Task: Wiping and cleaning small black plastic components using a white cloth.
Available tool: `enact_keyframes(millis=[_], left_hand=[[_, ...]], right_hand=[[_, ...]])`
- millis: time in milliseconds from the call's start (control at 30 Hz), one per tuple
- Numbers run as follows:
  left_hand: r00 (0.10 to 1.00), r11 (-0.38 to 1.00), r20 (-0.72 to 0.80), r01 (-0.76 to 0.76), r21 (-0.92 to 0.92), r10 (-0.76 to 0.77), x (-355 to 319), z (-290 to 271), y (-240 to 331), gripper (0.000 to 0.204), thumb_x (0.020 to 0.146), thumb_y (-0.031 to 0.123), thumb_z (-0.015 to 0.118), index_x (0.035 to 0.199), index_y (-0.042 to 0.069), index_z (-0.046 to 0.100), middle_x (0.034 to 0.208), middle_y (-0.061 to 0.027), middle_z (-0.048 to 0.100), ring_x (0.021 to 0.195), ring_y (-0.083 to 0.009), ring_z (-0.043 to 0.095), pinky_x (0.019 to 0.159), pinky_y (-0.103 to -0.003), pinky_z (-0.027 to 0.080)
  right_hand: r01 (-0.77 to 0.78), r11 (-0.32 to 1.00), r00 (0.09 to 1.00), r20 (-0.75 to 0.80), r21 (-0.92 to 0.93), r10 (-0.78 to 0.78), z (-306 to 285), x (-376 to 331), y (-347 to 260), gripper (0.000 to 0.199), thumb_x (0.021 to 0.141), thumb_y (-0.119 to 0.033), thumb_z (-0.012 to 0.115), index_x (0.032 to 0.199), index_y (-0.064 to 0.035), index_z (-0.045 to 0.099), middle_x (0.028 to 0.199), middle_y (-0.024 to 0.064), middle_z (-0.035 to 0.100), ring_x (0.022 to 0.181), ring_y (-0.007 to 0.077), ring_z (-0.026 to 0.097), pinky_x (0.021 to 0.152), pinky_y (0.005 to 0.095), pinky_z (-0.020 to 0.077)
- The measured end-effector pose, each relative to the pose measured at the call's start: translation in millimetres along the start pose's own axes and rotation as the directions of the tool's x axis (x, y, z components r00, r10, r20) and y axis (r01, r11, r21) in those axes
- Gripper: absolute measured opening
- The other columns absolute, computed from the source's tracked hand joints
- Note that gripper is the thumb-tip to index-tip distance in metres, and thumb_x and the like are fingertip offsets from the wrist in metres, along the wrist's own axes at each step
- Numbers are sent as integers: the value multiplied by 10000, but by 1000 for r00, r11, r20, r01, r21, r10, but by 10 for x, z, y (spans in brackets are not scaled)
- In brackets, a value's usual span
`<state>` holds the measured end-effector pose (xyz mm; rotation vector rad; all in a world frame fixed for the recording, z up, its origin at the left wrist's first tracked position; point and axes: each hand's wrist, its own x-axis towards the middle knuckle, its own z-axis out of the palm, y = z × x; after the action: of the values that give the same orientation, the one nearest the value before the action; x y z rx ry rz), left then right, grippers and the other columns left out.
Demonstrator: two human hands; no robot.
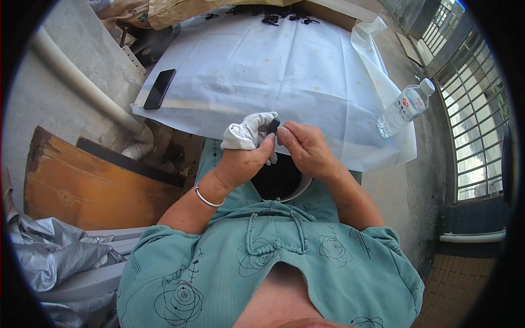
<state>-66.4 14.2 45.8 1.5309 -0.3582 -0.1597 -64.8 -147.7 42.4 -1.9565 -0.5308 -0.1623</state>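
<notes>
Over a bucket [299,191] between my knees, both hands work close together. White cloth, seemingly a glove [240,136], covers the fingers of my left hand [246,163], leaving its thumb bare. That hand grips a small black piece [274,126] between thumb and covered fingers. My right hand [306,146] is closed, its thumb and forefinger pinched at the right side of the piece. Whether a smaller part sits in that pinch is hidden. Dark contents [275,177], too dim to make out singly, lie inside the white-rimmed bucket.
A white sheet [240,71] covers the table ahead. On it lie a phone [159,89] at left, a water bottle [406,108] at right and several small black parts [270,20] at the far edge. A brown wooden board [98,183] and pipe [82,76] stand left.
</notes>
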Motion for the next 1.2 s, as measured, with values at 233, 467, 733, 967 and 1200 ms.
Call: enact_keyframes(millis=[233, 467, 733, 967, 1200], left_hand=[[931, 798, 23, -324, 509, 363, 68, -47, -231, 344, 790, 37, 584, 1119, -38, 517, 861, -79, 590, 727, -115, 559, 688, -263, 485], [976, 911, 10, -207, 357, 218, 83, -59, -81, 338, 812, 40, 568, 1132, -21, 475, 915, -69, 574, 820, -152, 547, 739, -271, 463], [998, 985, 61, 44, -167, -34, 133, -133, -112, 342, 908, 79, 429, 1243, 42, 371, 860, -15, 511, 602, -39, 388, 530, -173, 354], [977, 988, 203, -91, 127, 64, 113, -134, -151, 354, 854, 29, 399, 1207, 6, 389, 894, -18, 500, 670, -35, 403, 588, -175, 367], [987, 997, 160, -14, 77, 2, 129, -85, -74, 289, 831, 6, 413, 1120, 4, 427, 921, -21, 492, 804, -90, 441, 727, -243, 413]], right_hand=[[-168, 979, 981, -75, 114, 177, 245, 8, 199, 255, 918, -172, 476, 754, 9, 548, 609, 34, 531, 591, 99, 453, 556, 263, 401], [-94, 957, 985, -112, 274, 129, 167, -21, 200, 192, 904, -165, 507, 828, 0, 569, 617, -6, 491, 603, 67, 437, 558, 236, 394], [167, 986, 978, -122, -31, -169, -9, -26, 313, 130, 758, -44, 648, 887, -32, 636, 633, 61, 535, 529, 117, 457, 510, 229, 387], [-72, 983, 996, -35, 166, 79, 19, 52, 178, 79, 796, -62, 640, 786, -4, 587, 633, 50, 517, 554, 95, 449, 527, 225, 387], [-24, 997, 998, 61, 73, 19, 31, 46, 165, 220, 898, -166, 506, 775, 11, 549, 625, 78, 503, 572, 153, 437, 557, 288, 401]])
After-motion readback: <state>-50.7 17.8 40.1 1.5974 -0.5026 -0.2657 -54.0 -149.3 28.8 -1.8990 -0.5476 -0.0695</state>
